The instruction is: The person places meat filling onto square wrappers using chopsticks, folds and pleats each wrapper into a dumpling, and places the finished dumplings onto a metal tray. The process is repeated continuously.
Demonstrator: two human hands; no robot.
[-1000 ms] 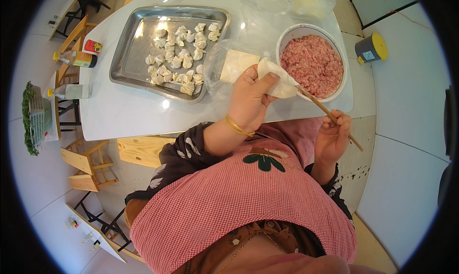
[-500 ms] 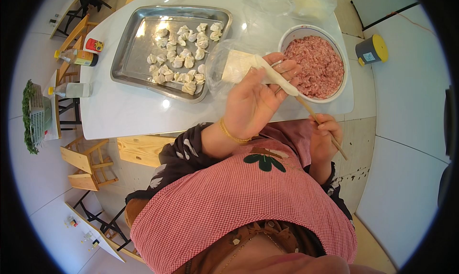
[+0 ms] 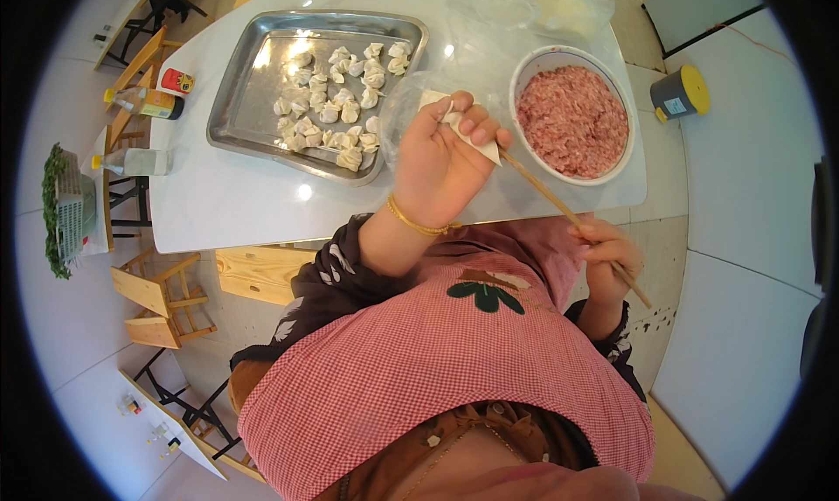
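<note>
Fingers curled, my left hand (image 3: pixel 440 170) grips a pale wonton wrapper (image 3: pixel 479 146) above the table. My right hand (image 3: pixel 609 254) pinches a thin wooden stick like a chopstick (image 3: pixel 549 193), low at the table's near edge. The stick's far end reaches the wrapper, and my left fingers hide its tip. Right of my left hand stands a white bowl (image 3: pixel 633 148) of pink minced meat (image 3: pixel 572 121). Behind my left hand, a stack of wrappers (image 3: pixel 429 100) shows partly in clear plastic (image 3: pixel 400 121). Several folded wontons (image 3: pixel 329 112) lie in a metal tray (image 3: pixel 240 116) to the left.
Two yellow-capped bottles (image 3: pixel 150 104) and a red container (image 3: pixel 177 81) are at the left end of the white table (image 3: pixel 218 199). More clear plastic (image 3: pixel 494 4) lies at the far side. A wooden stool (image 3: pixel 258 274) sits below the near edge; a yellow-lidded bin (image 3: pixel 680 92) is right.
My left fingers have closed over the wrapper, which lay across an open palm before, and that hand has shifted slightly left. My right hand has moved a little right and down with the stick.
</note>
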